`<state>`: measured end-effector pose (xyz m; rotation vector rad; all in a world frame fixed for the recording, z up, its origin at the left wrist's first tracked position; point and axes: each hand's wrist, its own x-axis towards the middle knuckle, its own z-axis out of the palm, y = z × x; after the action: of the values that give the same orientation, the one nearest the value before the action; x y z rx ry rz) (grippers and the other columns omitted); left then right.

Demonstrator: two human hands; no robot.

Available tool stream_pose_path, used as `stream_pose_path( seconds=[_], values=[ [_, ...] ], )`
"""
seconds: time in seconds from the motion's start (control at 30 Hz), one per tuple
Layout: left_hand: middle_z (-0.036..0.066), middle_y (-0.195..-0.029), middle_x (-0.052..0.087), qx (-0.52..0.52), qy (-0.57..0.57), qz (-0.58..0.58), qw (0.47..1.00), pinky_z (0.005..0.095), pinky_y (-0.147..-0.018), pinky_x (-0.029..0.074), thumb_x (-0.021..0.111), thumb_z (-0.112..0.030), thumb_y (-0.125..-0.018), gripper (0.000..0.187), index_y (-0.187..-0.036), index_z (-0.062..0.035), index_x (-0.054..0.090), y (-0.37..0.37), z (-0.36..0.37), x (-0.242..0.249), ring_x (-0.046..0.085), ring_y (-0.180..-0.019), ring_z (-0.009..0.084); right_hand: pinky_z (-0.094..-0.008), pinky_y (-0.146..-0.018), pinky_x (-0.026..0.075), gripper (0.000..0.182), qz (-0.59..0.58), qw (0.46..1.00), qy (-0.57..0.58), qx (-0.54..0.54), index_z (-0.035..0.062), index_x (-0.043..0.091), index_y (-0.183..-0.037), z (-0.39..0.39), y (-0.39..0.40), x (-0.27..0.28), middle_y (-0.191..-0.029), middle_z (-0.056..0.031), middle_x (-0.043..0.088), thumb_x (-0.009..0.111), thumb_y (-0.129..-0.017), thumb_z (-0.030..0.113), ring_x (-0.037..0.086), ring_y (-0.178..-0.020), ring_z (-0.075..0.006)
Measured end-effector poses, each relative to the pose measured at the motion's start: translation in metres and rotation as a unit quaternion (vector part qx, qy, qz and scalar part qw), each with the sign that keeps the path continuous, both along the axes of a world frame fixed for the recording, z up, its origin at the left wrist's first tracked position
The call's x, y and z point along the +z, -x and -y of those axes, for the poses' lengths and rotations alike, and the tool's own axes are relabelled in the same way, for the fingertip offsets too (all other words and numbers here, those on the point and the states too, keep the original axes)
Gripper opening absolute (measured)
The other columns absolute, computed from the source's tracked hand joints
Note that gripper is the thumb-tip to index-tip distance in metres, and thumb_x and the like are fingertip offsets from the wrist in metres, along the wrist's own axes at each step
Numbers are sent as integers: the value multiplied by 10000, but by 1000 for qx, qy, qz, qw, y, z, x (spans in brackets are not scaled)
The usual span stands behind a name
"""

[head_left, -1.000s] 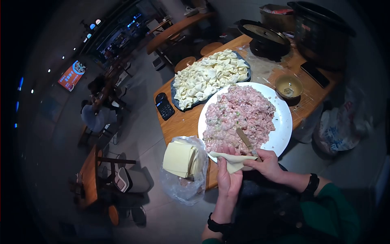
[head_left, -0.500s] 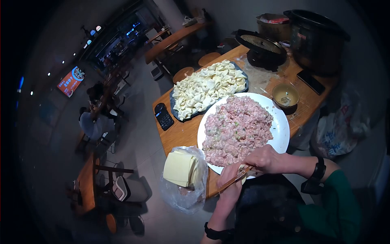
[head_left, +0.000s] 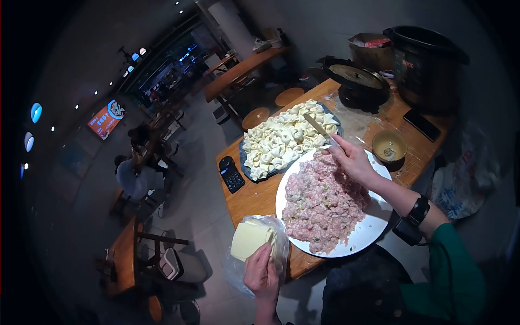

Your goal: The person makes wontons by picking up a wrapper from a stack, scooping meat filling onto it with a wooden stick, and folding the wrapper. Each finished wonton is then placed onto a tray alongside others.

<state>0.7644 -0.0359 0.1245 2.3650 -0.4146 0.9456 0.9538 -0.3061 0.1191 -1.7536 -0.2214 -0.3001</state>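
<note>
My right hand (head_left: 353,161) is closed around a flat wooden stick (head_left: 318,125), whose free end reaches over the folded wontons (head_left: 287,138). A small pale piece shows at its fingertips, right at the tray's near edge. The wontons are heaped on a dark tray (head_left: 250,172). Below that hand lies a white plate (head_left: 374,219) with a mound of pink minced filling (head_left: 325,200) flecked with green. My left hand (head_left: 262,275) pinches the near edge of a stack of square wonton wrappers (head_left: 250,239), which sits in an opened clear plastic bag (head_left: 238,271).
A black card-terminal-like device (head_left: 232,174) lies left of the tray. Right of the plate are a small bowl (head_left: 389,146) and a phone (head_left: 421,125). Farther back stand a round black pan (head_left: 356,78), a cardboard box (head_left: 371,51) and a large black cooker (head_left: 425,65). People sit at left.
My hands were together at the plate's near edge and are now apart. The right has moved up to the wonton tray with the stick; the left has moved to the wrapper stack.
</note>
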Motion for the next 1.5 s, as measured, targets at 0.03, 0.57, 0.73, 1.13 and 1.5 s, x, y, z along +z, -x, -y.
stream_pose_path(
  seconds=[0.03, 0.57, 0.73, 1.13, 1.5],
  values=[
    [125, -996, 650, 41, 4, -5, 999, 349, -796, 494, 641, 25, -756, 268, -1021, -16, 656, -1, -11, 4, 624, -904, 271, -203, -668, 447, 452, 13, 999, 6, 42, 12, 426, -1344, 3, 10, -13, -900, -16, 644, 505, -958, 232, 526, -729, -38],
    [40, -809, 614, 26, -177, -65, 982, 314, -602, 479, 695, -43, -702, 124, -800, -89, 633, -26, -55, 18, 605, -733, 209, -236, -688, 497, 278, -54, 972, 106, 202, -31, 567, -1186, 45, 123, -29, -892, -108, 682, 517, -932, 70, 606, -747, -96],
    [55, -814, 590, 8, -263, -80, 962, 329, -602, 492, 637, -43, -763, 103, -842, -64, 573, -31, -58, 20, 595, -740, 228, -261, -679, 520, 258, 41, 970, 160, 176, 13, 621, -1136, 56, 129, -53, -834, -133, 689, 583, -889, 74, 661, -741, -133],
    [41, -968, 624, -53, 317, -249, 914, 223, -729, 459, 505, -62, -920, 91, -922, 10, 560, -59, -90, -1, 551, -814, 71, -285, -632, 524, 265, 42, 961, 207, 179, 52, 645, -1093, 73, 146, -56, -809, -134, 678, 599, -833, 28, 681, -715, -218],
    [103, -1128, 582, -67, 598, -180, 778, 328, -902, 480, 400, -207, -976, 276, -1146, -19, 509, -56, -105, 20, 580, -1044, 190, -278, -654, 525, 256, 32, 965, 202, 165, 44, 653, -1077, 65, 146, -47, -797, -126, 681, 575, -836, 10, 684, -723, -196]
  ],
)
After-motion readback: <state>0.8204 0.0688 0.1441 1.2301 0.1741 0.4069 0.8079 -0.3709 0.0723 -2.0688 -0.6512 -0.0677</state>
